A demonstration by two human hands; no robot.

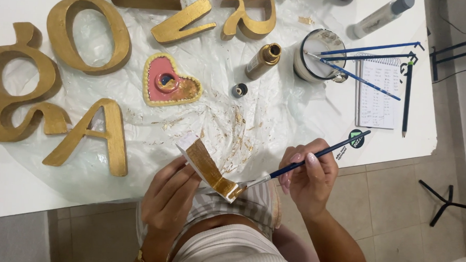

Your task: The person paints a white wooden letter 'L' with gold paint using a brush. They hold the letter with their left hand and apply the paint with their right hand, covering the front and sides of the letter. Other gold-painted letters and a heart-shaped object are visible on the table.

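Painting a small wooden piece gold above the desk edge

Held in the left hand (170,196) is a small white wooden piece (208,169), already partly covered with gold. It is kept off the desk (10,189), just above the lap, and tilted so that its broad face is turned toward the brush; in this way the wet paint is probably not touched by the fingers, which close on the piece from below and from the side. The grip of the right hand (308,176) is closed narrowly around a blue-handled brush (315,155), held like a pen, with the bristles touching the lower end of the piece.

A thin plastic sheet (275,112) is spread over the desk, apparently to catch drips, and gold smears are seen on it near the hands. Finished gold letters (88,33) are laid flat and apart from each other, likely so that they dry without sticking. A pink heart-shaped dish (169,83) with a gold border lies between them. Farther back, a gold paint bottle (263,60) lies open with its small cap (239,90) beside it, and a round pot (320,53) carries spare brushes across its rim. A spiral notepad (378,93) is kept at the dry side.
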